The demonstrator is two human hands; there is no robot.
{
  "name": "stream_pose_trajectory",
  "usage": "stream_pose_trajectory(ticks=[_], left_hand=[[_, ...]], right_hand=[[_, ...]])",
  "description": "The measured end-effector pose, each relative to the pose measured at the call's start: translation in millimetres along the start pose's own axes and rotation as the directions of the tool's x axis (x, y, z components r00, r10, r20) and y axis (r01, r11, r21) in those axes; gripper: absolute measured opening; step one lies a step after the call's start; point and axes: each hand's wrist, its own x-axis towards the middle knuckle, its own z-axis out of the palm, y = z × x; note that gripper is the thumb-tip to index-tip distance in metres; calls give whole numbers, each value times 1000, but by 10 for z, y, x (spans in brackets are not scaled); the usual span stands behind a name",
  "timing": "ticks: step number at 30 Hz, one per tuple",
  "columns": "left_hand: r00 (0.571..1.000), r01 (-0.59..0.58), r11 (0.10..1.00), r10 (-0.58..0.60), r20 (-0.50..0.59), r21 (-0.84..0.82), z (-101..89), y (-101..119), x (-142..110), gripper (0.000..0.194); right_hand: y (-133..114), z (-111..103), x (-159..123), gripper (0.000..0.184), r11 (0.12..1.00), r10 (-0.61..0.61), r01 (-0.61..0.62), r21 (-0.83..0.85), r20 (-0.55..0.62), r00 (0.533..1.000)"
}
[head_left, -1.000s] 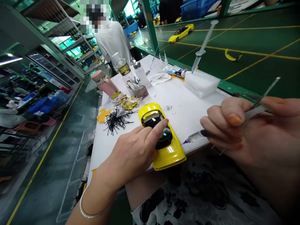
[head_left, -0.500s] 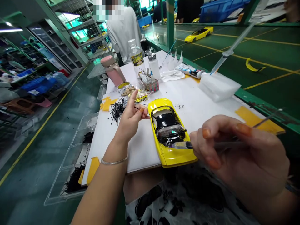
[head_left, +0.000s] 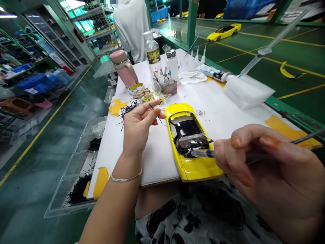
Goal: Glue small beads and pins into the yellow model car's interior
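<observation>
Yellow model car (head_left: 200,169), long axis near-far; right hand (head_left: 264,166) gripping syringe (head_left: 203,154), left hand (head_left: 139,130) pinching something unclear

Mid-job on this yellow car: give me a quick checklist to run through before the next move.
1. Syringe firmly in right hand: ok.
2. Syringe tip in contact with yellow model car: cannot tell.
3. Car upright and flat on white board: ok.
4. Left hand clear of the car: cannot tell, thumb right at its edge.
5. Board beside car free of loose black specks: not ok.
</observation>
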Motion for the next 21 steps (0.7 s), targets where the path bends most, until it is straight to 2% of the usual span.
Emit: stream_pose_trajectory(ticks=[2,6,15,21], left_hand=[[1000,-21,1000,22,-12,6,7,14,-15,22],[999,-43,999,43,-24,16,14,19,-29,11],[998,-62,997,63,-28,54,-4,1,-9,15],[998,-62,998,62,-19,32,-13,-4,-21,7]], right_hand=[[14,-4,1,28,1000,-11,10,-16,-5,1000],[36,-6,2,30,999,-34,34,-37,-6,999],[18,-21,13,31,999,-37,37,-33,-11,999],[-86,-117,89,35,994,-108,108,-8,-30,994]])
